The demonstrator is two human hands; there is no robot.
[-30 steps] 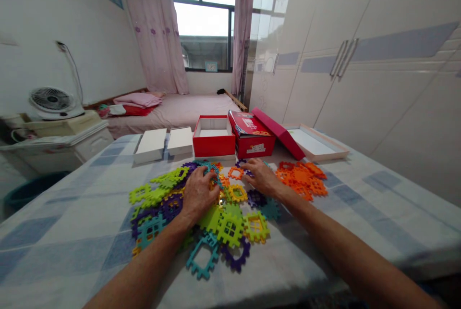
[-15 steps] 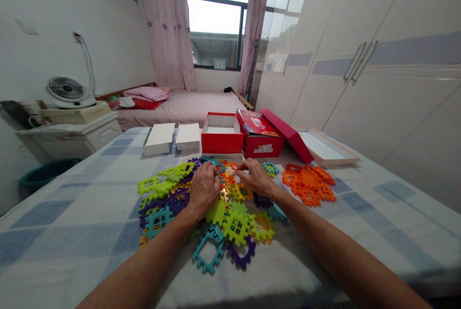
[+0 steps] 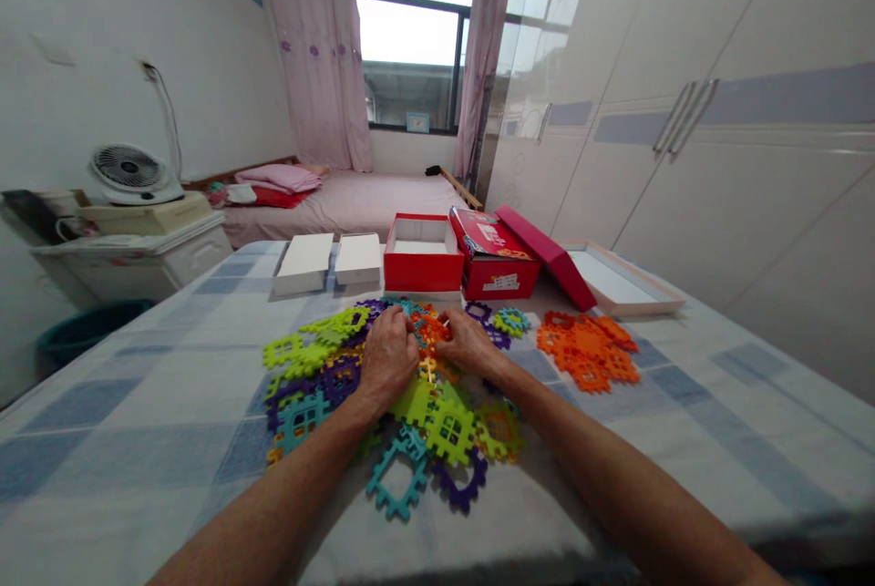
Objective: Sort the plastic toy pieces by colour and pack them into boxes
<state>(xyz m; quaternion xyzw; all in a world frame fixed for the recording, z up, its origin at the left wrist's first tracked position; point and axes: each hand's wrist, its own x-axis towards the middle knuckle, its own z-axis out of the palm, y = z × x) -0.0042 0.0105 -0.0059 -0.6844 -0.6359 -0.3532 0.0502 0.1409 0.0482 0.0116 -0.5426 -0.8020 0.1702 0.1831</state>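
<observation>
A heap of interlocking toy building pieces with notched edges lies on the checked cloth. My left hand [image 3: 391,351] rests on the middle of the heap with its fingers curled under, and what they hold is hidden. Close to its right, my right hand [image 3: 468,342] pinches an orange building piece [image 3: 430,331] at the edge. Lime green pieces [image 3: 449,429] lie just below the hands, with a turquoise frame piece [image 3: 397,475] and a purple piece [image 3: 462,482] nearest me. A separate pile of orange pieces [image 3: 586,349] sits to the right.
Behind the heap stand two white boxes [image 3: 305,265], an open red box [image 3: 423,272] and a printed red box [image 3: 500,278]. A red lid [image 3: 547,256] leans against the printed box. Farther right lies a shallow white tray [image 3: 643,303]. The checked cloth [image 3: 170,395] covers the table.
My right hand has moved left, closer to my left hand, and closed on an orange piece. Purple pieces behind it have come into view. The left hand has stayed in place.
</observation>
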